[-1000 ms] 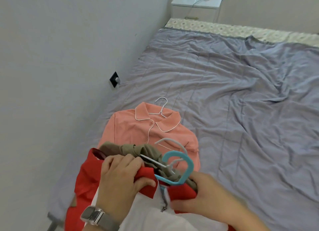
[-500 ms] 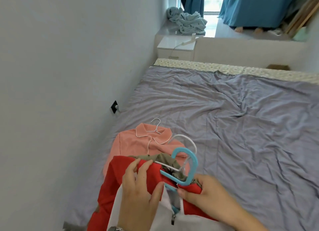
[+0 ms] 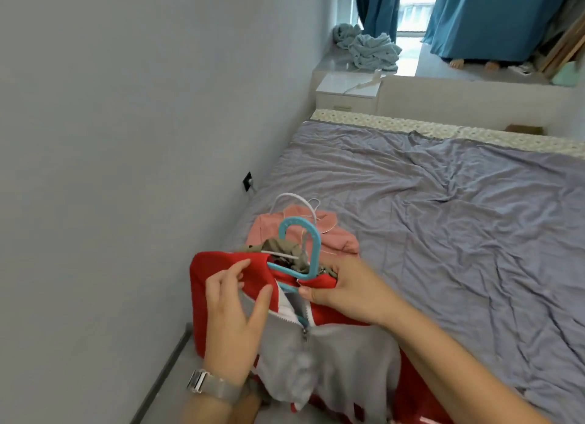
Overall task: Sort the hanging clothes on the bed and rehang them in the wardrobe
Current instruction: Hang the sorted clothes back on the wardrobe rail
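Observation:
A red and grey zip jacket [image 3: 319,357] on a blue plastic hanger [image 3: 308,246] is lifted above the bed's near left corner. My right hand [image 3: 345,292] grips the jacket's red collar at the base of the blue hanger. My left hand [image 3: 235,309] touches the jacket's left shoulder and grey front with spread fingers. An olive garment [image 3: 281,249] on a white hanger is bunched behind the jacket. A pink collared shirt [image 3: 338,238] on a white wire hanger [image 3: 294,202] lies flat on the bed beyond.
The bed [image 3: 443,217] has a wrinkled lavender sheet. A white wall runs along the left with a black socket [image 3: 248,181]. A white nightstand [image 3: 348,92], crumpled blue cloth [image 3: 370,50] and blue curtains [image 3: 493,15] are at the far end.
The jacket and hanger bundle has risen off the bed in both hands. My left hand's fingers have spread open on the jacket. The view has tilted up toward the window.

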Available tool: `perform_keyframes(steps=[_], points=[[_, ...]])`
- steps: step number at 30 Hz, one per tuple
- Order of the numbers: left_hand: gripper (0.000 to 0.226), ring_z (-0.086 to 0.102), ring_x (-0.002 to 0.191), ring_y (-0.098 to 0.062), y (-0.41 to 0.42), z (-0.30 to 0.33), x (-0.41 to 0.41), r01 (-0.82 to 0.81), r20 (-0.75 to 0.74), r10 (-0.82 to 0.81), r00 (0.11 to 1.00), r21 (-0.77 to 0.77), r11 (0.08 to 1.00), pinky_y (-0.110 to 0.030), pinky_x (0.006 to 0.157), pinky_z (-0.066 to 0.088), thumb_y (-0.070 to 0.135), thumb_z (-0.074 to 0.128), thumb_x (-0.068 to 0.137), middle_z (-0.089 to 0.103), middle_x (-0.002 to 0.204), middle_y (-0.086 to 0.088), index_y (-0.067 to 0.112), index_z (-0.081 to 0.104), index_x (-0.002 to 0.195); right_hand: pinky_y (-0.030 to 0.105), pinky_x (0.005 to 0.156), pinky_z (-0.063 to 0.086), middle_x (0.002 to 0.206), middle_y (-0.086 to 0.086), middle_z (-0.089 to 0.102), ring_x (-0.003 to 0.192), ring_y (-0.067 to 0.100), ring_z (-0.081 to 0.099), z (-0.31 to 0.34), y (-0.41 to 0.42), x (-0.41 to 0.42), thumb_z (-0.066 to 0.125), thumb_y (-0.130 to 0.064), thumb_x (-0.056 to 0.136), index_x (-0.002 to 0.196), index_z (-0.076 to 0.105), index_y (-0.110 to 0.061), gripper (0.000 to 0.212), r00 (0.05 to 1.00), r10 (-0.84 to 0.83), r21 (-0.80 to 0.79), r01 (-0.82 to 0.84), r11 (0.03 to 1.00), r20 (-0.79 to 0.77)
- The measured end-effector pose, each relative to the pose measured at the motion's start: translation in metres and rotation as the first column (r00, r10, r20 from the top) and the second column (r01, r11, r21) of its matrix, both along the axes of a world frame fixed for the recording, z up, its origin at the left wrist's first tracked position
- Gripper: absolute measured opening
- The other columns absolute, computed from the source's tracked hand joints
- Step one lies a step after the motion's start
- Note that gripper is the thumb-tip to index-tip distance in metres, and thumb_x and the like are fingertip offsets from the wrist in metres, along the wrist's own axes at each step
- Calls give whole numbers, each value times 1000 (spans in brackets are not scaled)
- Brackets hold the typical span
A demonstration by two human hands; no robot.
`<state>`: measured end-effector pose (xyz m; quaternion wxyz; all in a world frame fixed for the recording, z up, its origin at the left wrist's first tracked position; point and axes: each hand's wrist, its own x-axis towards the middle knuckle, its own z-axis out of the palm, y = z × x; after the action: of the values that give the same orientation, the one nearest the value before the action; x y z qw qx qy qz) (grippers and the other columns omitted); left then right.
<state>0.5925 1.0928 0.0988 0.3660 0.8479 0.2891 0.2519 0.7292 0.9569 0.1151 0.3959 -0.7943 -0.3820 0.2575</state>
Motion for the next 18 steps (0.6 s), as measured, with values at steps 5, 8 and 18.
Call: perform_keyframes(steps=[5, 8, 18], points=[[3, 60, 79, -3, -34, 28, -20, 0, 22, 4, 1000, -184, 983, -13, 69, 47, 21, 61, 88, 63, 85, 6, 19, 62, 91, 44, 84, 52, 95, 4, 73, 92, 17, 67, 11, 13, -28, 57, -62, 62, 97, 71, -22, 55, 997, 43, 50, -40, 998, -59], [6, 60, 72, -1, -63, 34, -28, -93, 61, 125, 990, -383, 919, -13, 65, 48, 20, 61, 88, 63, 79, 6, 15, 59, 91, 39, 74, 53, 84, 6, 73, 78, 20, 67, 12, 12, -37, 63, -52, 67, 94, 71, -14, 48, 983, 127, 63, -119, 991, -132], [20, 62, 80, -18, -142, 22, -87, -434, 55, 692, 720, -743, 510, -48, 82, 52, 23, 50, 95, 67, 81, -4, 16, 66, 85, 27, 51, 39, 47, -7, 50, 47, 7, 44, 29, -1, -91, 69, -4, 71, 56, 53, -18, 26, 807, 560, -2, -571, 821, -188]])
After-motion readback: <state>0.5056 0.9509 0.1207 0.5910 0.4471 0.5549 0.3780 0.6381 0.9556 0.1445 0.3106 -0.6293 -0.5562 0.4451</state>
